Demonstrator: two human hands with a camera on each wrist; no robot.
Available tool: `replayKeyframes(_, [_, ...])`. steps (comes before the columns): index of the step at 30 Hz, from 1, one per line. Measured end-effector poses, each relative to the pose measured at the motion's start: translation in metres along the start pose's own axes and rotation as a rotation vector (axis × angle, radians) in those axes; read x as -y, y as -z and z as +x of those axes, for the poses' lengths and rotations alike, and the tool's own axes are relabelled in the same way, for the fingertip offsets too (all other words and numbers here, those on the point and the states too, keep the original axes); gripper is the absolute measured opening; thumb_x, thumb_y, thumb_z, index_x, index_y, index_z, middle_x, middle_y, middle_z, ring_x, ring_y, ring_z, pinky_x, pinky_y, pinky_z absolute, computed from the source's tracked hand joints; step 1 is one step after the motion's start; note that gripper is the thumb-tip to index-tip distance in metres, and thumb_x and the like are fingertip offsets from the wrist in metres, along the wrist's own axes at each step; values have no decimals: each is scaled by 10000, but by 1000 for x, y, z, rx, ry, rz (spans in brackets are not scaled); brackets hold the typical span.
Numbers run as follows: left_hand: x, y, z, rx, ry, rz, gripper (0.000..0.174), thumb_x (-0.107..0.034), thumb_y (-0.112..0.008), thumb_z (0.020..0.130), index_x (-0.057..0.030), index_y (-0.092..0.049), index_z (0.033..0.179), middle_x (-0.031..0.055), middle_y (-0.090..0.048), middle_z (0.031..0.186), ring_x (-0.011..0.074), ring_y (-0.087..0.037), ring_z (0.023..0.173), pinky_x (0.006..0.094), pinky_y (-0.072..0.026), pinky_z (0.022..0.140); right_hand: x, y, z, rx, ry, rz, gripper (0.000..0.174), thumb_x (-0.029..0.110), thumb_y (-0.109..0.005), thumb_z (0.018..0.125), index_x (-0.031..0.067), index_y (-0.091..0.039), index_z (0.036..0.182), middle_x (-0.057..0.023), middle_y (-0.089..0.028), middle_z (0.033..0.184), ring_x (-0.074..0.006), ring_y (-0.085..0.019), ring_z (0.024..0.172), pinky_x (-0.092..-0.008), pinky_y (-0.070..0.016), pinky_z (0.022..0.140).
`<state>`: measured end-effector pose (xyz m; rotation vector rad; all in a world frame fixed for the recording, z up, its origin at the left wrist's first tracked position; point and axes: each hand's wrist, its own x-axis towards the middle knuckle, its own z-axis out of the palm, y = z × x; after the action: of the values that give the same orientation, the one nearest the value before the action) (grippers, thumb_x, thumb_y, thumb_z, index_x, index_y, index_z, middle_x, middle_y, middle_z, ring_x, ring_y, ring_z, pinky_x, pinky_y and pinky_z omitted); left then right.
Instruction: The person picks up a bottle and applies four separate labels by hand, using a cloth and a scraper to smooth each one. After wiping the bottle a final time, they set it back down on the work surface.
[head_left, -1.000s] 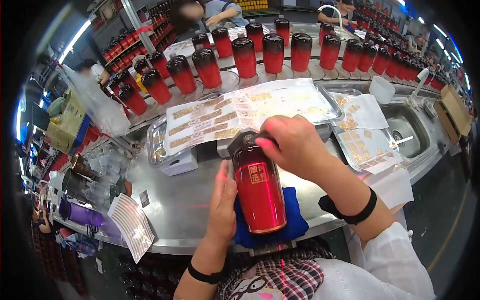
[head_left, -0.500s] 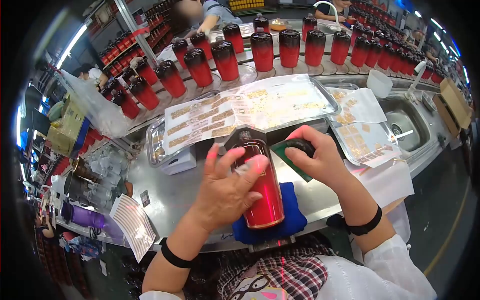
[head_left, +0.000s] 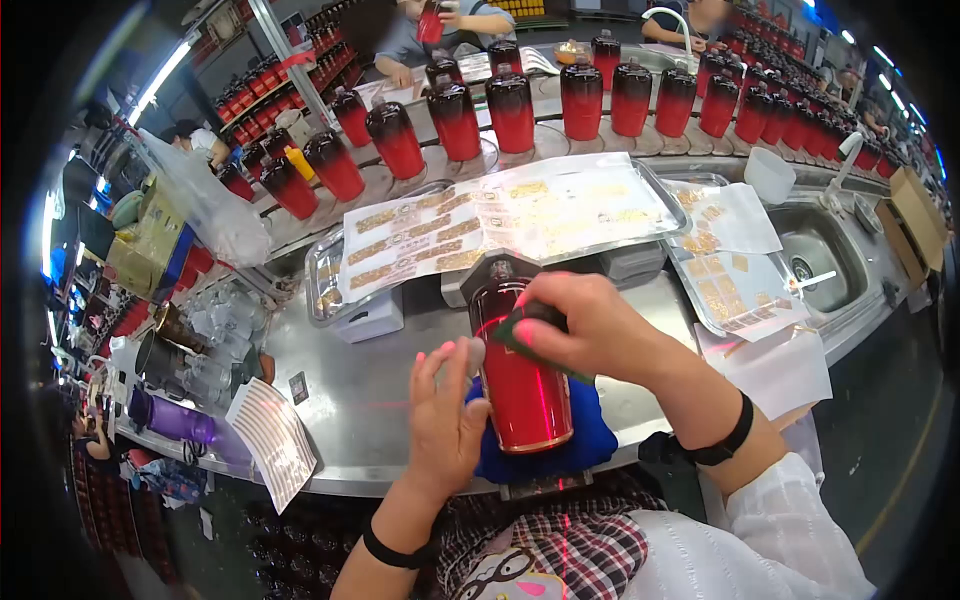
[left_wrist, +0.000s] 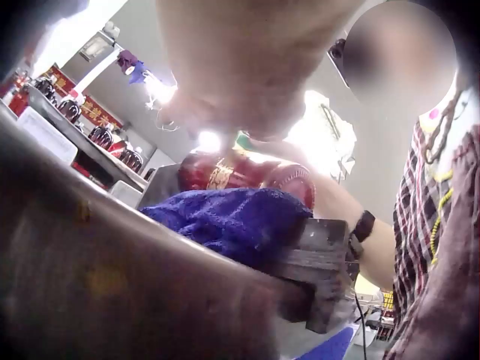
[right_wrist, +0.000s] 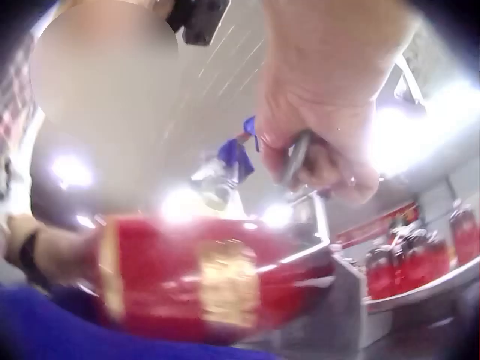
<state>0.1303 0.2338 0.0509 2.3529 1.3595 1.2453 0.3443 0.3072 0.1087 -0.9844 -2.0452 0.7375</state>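
Observation:
A red bottle [head_left: 527,400] with a dark neck end and gold lettering lies on a folded blue cloth [head_left: 592,425], neck pointing away from me. My right hand [head_left: 600,325] grips a dark green flat piece [head_left: 540,335] over the upper part of the bottle. In the right wrist view, the fingers curl round its dark edge [right_wrist: 298,157], above the gold lettering [right_wrist: 229,281]. My left hand [head_left: 440,420] is beside the bottle's left side with its fingers extended upward. Something pale covers the tip of one finger, close to the bottle.
Beyond the bottle, a metal tray [head_left: 665,205] bears sheets [head_left: 600,190] of gold decals. A second tray [head_left: 700,310] with decals stands at right, before a sink [head_left: 845,265]. Red-black bottles [head_left: 515,110] line the conveyor behind. A striped sheet [head_left: 270,440] overhangs the table's left edge.
My left hand went across the bottle, then drew back to its left side. My right hand moved off to the right with the green piece and is now back over the bottle.

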Motion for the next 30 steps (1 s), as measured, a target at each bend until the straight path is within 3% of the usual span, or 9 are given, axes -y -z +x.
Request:
replayKeyframes(4, [20, -3, 19, 58, 305, -289, 513, -333, -444, 1026, 42, -472, 1375, 149, -608, 1230, 274, -537, 1150, 422, -384, 1034, -12, 8, 8, -370, 227, -549, 90, 163, -692, 800, 99, -630, 815, -63, -593, 785, -273, -598, 731, -419, -427, 722])
replayKeyframes(9, [51, -25, 74, 193, 884, -1112, 504, -388, -392, 1045, 21, -554, 1289, 112, -640, 1197, 202, -601, 1089, 353, -475, 954, 31, -7, -14, 281, 467, -151, 124, 172, -723, 767, 87, -655, 828, -100, -606, 781, -322, -630, 791, -435, -497, 738])
replayKeyframes(12, [68, -37, 91, 326, 897, -1399, 392, -389, -539, 991, -45, -642, 1149, 58, -701, 1025, 158, -650, 891, 295, -513, 835, -7, -8, -9, -172, 107, -130, 186, 168, -704, 785, 19, -656, 885, -189, -650, 811, -390, -634, 763, -434, -521, 683])
replayKeyframes(17, [54, -28, 104, 424, 880, -1265, 349, -371, -595, 958, -77, -644, 1139, 38, -703, 1014, 133, -657, 905, 291, -521, 834, -6, 5, -28, -107, -418, 597, 203, 173, -697, 862, 12, -657, 979, -29, -652, 829, -80, -594, 757, -258, -490, 657])
replayKeyframes(21, [40, -11, 101, 449, 820, -999, 281, -385, -640, 917, -133, -643, 1042, -17, -655, 943, 103, -618, 800, 256, -495, 748, -20, -4, -28, -449, -2, -123, 192, 162, -720, 846, 41, -658, 982, -75, -623, 816, -143, -590, 696, -284, -472, 614])
replayKeyframes(22, [40, -6, 101, 450, 826, -993, 284, -386, -644, 913, -133, -643, 1042, -19, -652, 951, 101, -613, 797, 256, -488, 742, -3, -5, -28, -434, 121, -170, 151, 111, -689, 819, 54, -657, 954, -134, -612, 802, -300, -605, 673, -393, -467, 617])
replayKeyframes(25, [52, 2, 99, 476, 745, -945, 255, -342, -648, 905, -114, -650, 1020, -13, -659, 940, 93, -604, 834, 262, -465, 752, 37, -22, -46, -256, 445, -517, 171, 114, -733, 714, 127, -625, 846, -48, -514, 788, -234, -579, 770, -391, -404, 716])
replayKeyframes(28, [33, 29, 96, 428, 714, -781, 238, -303, -648, 905, -86, -641, 1001, -13, -653, 920, 81, -595, 835, 238, -457, 749, 62, -27, -61, 142, 504, -86, 214, 132, -765, 690, 131, -618, 845, -28, -507, 803, -227, -579, 819, -396, -405, 753])
replayKeyframes(30, [15, 49, 82, 343, 553, -680, 215, -314, -646, 913, -103, -636, 950, -62, -576, 820, 47, -513, 759, 217, -400, 692, 65, -19, -69, 64, 374, -45, 219, 141, -772, 725, 141, -663, 915, -45, -589, 908, -218, -588, 824, -372, -440, 780])
